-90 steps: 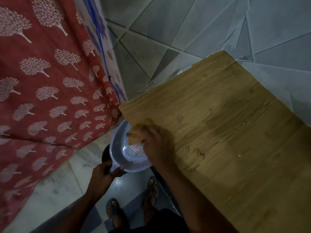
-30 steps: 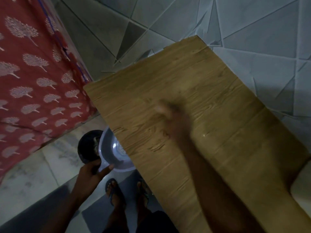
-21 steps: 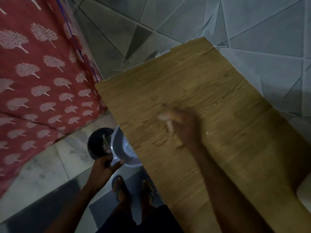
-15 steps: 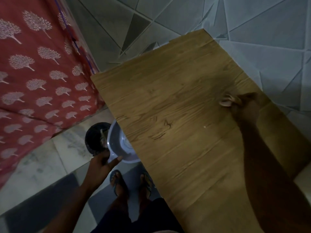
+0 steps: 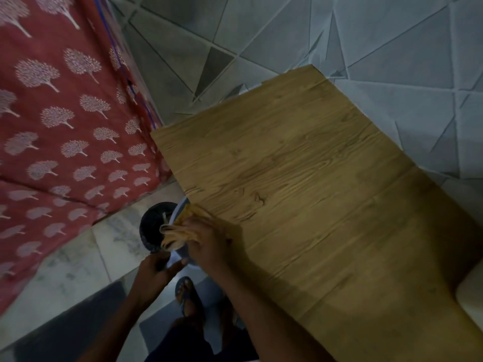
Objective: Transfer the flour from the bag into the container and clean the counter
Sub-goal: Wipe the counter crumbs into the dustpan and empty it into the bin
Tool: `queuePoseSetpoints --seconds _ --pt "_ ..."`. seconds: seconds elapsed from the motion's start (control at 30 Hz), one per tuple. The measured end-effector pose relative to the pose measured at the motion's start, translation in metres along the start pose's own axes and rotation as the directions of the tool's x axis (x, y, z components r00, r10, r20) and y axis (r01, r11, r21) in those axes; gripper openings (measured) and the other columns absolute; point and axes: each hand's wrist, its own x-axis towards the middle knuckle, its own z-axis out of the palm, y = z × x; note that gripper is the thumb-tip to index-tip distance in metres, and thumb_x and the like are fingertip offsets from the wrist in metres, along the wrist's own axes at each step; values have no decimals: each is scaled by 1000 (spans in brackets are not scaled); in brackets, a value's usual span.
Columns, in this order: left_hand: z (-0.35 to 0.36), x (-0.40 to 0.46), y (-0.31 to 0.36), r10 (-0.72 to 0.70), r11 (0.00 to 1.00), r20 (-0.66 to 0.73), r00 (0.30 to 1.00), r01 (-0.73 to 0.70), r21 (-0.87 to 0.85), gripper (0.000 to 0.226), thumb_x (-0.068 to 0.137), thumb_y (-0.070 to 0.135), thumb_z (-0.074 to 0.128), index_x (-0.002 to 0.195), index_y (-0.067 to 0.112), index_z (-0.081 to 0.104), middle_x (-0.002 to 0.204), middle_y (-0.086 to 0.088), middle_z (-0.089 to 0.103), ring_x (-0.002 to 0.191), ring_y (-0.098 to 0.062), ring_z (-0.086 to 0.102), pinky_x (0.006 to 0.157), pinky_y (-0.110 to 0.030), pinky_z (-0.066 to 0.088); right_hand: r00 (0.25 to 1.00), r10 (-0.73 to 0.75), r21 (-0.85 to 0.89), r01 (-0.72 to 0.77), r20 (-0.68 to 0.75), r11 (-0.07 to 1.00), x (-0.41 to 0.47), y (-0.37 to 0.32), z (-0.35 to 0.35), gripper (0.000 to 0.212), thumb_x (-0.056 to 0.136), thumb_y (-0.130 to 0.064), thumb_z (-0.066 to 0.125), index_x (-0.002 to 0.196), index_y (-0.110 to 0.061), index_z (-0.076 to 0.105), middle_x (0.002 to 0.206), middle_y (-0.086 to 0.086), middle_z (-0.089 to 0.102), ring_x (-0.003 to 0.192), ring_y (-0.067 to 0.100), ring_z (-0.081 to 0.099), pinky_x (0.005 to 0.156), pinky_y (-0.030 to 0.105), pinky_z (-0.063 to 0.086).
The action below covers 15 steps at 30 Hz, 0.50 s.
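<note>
The wood-grain counter (image 5: 313, 199) runs from the near right to the tiled wall. My right hand (image 5: 209, 242) grips a yellowish cloth (image 5: 180, 229) at the counter's left front edge, over a pale plastic container (image 5: 180, 253). That container is held just below the counter edge by my left hand (image 5: 155, 270), which grips its rim; most of it is hidden by my right hand and the cloth. No flour bag is in view.
A dark round bin (image 5: 153, 224) stands on the floor under the container. A red patterned curtain (image 5: 60, 142) hangs at the left. A grey tiled wall (image 5: 366, 48) backs the counter. A pale object (image 5: 470, 291) sits at the counter's right edge. My feet (image 5: 187, 293) are below.
My right hand swept with the cloth from the far right of the counter back to its left front edge, over the container. My left hand kept holding the container.
</note>
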Motion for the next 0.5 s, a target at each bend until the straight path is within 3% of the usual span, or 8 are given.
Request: queuePoseSetpoints --seconds 0.1,0.2,0.3,0.4,0.43,0.5 --pt "-2 -5 3 -18 1000 6 1000 18 17 64 81 52 76 62 0 44 48 -1 44 45 -10 44 48 -29 30 986 120 276 -85 -113 957 3 -11 -24 29 89 8 54 110 -3 72 111 13 72 104 5 66 91 23 54" --pt "-5 -6 5 -34 999 24 999 33 35 62 81 59 72 67 2 55 53 -12 53 47 -8 47 51 -28 35 915 340 481 -204 -216 853 -1 -4 -83 33 87 16 56 107 -6 71 97 -6 70 86 -11 66 76 11 51" --pt "-5 -9 7 -40 998 29 999 39 46 59 82 57 72 65 3 56 52 -11 53 46 -7 47 52 -27 36 818 242 229 -138 -522 964 4 36 -158 37 81 6 60 110 -13 71 106 -9 71 95 -9 64 88 19 53" --pt "-3 -13 8 -37 999 40 999 36 23 57 82 56 72 62 5 57 52 -15 51 46 -8 46 52 -28 35 722 217 36 -257 -657 966 16 86 -185 38 81 5 59 116 -4 70 110 4 71 97 3 62 89 39 55" --pt "-3 -14 6 -40 999 39 998 39 10 57 82 55 73 62 4 55 50 -13 49 46 -8 45 52 -28 34 747 206 -18 -280 -632 960 18 93 -171 39 84 -2 58 121 -4 69 116 7 71 103 10 63 92 43 53" --pt "-1 -16 3 -38 999 24 999 38 -1 59 83 52 75 60 4 49 50 -5 45 48 -8 43 53 -28 32 876 91 -107 -161 -474 981 14 94 -124 41 89 -16 51 126 -10 67 123 5 68 115 19 63 97 45 50"
